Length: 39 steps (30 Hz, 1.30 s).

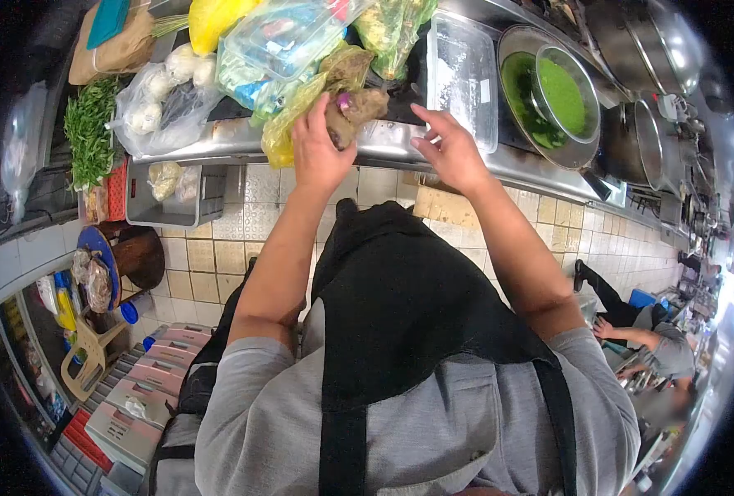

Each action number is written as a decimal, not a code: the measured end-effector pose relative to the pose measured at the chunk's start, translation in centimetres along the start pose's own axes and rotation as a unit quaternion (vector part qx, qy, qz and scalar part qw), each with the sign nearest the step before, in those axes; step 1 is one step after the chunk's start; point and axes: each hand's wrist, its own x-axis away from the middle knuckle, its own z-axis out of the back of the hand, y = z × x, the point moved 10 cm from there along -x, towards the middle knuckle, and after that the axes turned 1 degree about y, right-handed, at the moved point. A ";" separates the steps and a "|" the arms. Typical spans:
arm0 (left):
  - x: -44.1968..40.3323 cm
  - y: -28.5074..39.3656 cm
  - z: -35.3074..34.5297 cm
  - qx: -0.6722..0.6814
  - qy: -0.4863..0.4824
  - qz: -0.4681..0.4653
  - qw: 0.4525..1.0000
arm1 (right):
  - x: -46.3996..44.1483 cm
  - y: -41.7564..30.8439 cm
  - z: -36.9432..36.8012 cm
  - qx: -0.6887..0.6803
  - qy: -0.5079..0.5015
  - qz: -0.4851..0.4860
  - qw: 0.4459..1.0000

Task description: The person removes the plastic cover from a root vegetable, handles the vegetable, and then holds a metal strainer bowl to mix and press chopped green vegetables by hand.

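Observation:
My left hand (pixel 321 149) is closed round a brown, knobbly root-like piece (pixel 357 112) with a purple spot, beside a yellow-green plastic bag (pixel 282 132) at the counter's front edge. To its right, my right hand (pixel 450 150) is apart from the piece, fingers spread and holding nothing. Behind my left hand lie plastic bags and a clear lidded container (pixel 288 37). A bag with green leafy stuff (pixel 388 33) rests further back. Beyond my right hand is a clear plastic tray (pixel 464 78) with white residue.
On the right, a strainer of green liquid (pixel 564 93) sits in a pan (pixel 520 116), its handle over the edge, near metal pots (pixel 631 140). At left are bagged white vegetables (pixel 156 91), green herbs (pixel 92 132) and a grey crate (pixel 177 202). Another person (pixel 660 339) works at far right.

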 end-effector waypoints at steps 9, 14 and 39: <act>-1.0 -6.5 -0.4 0.143 -0.013 0.121 0.982 | 7.4 7.2 0.6 -0.135 0.023 -0.141 0.980; -0.1 -9.5 -1.0 0.437 -0.002 0.391 0.810 | 10.7 10.1 1.7 -0.181 0.054 -0.200 0.961; 0.8 -11.3 -0.3 0.345 -0.033 0.402 0.848 | 19.2 17.4 2.7 -0.149 0.086 -0.316 0.933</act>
